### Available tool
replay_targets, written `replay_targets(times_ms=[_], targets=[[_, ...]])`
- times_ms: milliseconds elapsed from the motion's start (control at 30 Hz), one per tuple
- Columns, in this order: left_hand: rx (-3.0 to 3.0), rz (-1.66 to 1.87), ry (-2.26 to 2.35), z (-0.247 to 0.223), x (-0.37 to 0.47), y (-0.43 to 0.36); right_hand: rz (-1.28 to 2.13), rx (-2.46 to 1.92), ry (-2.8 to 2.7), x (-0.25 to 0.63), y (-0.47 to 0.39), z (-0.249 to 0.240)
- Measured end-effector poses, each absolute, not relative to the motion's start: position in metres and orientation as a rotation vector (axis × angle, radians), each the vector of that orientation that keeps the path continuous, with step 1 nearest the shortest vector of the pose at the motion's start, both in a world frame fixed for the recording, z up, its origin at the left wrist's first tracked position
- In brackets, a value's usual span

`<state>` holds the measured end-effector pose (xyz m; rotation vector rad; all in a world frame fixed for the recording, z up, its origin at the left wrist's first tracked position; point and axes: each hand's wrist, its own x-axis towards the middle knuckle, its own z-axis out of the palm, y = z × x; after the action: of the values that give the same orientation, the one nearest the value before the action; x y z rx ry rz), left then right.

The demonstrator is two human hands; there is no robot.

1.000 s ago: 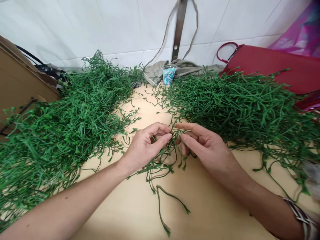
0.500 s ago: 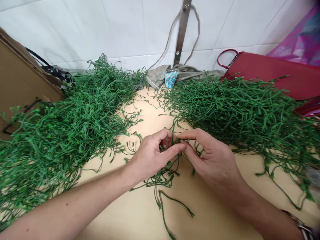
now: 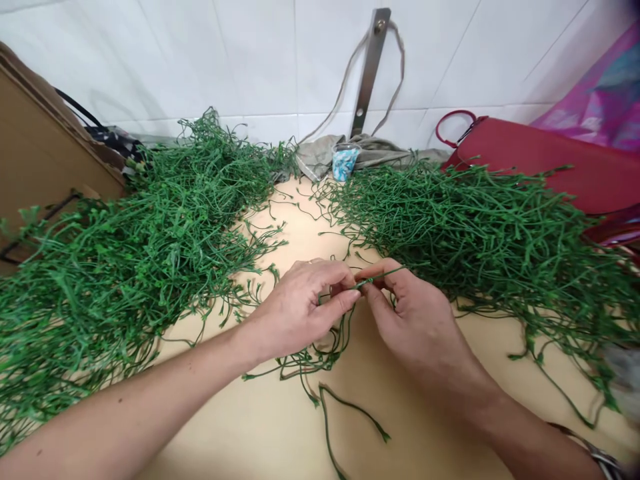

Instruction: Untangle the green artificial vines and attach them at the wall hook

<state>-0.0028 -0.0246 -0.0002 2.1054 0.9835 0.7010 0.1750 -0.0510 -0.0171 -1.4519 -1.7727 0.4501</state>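
Centrally, both hands meet over a pale tabletop [image 3: 200, 413], fingertips nearly touching. Left hand [image 3: 300, 310]: thumb and forefinger drawn together in a pinch on a thin green stem [image 3: 367, 283], other fingers curled behind and partly hidden. Right hand [image 3: 415, 313]: thumb and forefinger likewise close together on the same stem, its thin end projecting up and across the forefinger; lower fingers mostly out of sight. Exact contact between the tips too small to make out. Just below the left hand, a loose tangle of stems [image 3: 315, 360], some partly covered by the fingers. Nearer the wearer, a separate forked stem [image 3: 324, 387] lies on the surface, bent into two long legs. Large heap at left [image 3: 150, 247], bushy, many split tips, reaching toward a cardboard box [image 3: 45, 153]. Second heap at right [image 3: 465, 220], dense, in front of a red bag [image 3: 550, 160] with a looped strap; pink plastic [image 3: 595, 100] behind that. Between the heaps, at the back, a clear cup [image 3: 345, 163] with blue-and-white contents, beside grey cloth [image 3: 315, 157]. Metal strip [image 3: 370, 73] stands slightly tilted against white wall tiles [image 3: 250, 53], a cord looped about it.
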Motion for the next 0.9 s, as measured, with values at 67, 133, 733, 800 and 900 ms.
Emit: replay_targets(times_ms=[67, 133, 733, 800, 900], targets=[[2.120, 0.704, 0.995, 0.001, -0.002, -0.027, 0.430, -1.464, -1.766, 0.173, -0.051, -0.018], [2.125, 0.697, 1.017, 0.001, -0.001, -0.029, 0.417, -1.460, -1.771, 0.173, -0.051, -0.018], [1.645, 0.745, 1.071, -0.007, 0.000, -0.023, 0.309, -1.296, -1.841, 0.182, -0.044, -0.023], [1.648, 0.739, 1.033, -0.012, 0.000, -0.021, 0.364, -1.340, -1.804, 0.182, -0.046, -0.022], [1.649, 0.753, 0.990, -0.014, 0.001, -0.022, 0.334, -1.345, -1.831, 0.182, -0.049, -0.025]])
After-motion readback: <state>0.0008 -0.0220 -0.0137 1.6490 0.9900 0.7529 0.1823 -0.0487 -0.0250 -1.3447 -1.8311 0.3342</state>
